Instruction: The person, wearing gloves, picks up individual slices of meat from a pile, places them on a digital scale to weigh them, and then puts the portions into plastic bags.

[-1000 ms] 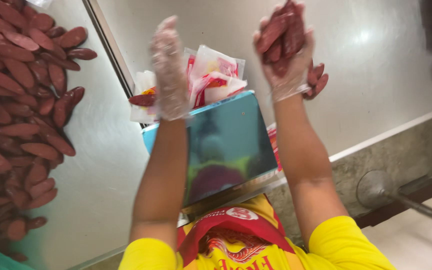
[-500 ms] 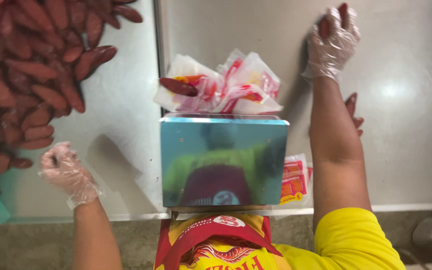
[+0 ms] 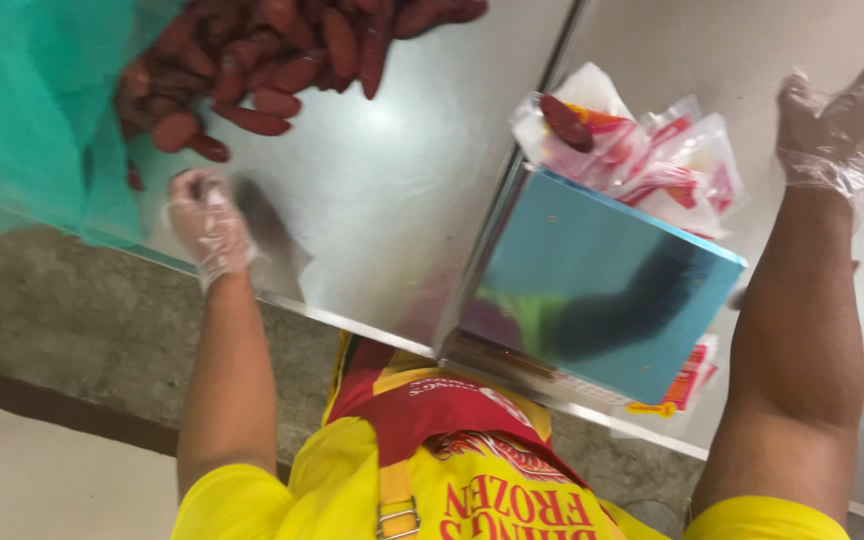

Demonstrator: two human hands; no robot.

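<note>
Gloved left hand (image 3: pixel 209 225) curled loosely, fingers together, nothing gripped, parked on steel counter (image 3: pixel 372 210) just below sausage pile (image 3: pixel 282 60). Right hand (image 3: pixel 845 115) spread open beside bag stack (image 3: pixel 652 160), kept handy behind scale (image 3: pixel 602 290).

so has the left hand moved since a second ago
Yes. The left hand has dropped from up beside the bags above the scale to the table edge near the sausages.

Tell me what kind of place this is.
Probably a food packing station: a heap of red sausages lies on a stainless steel table, clear printed bags sit behind a shiny scale platform, and both hands wear disposable gloves.
</note>
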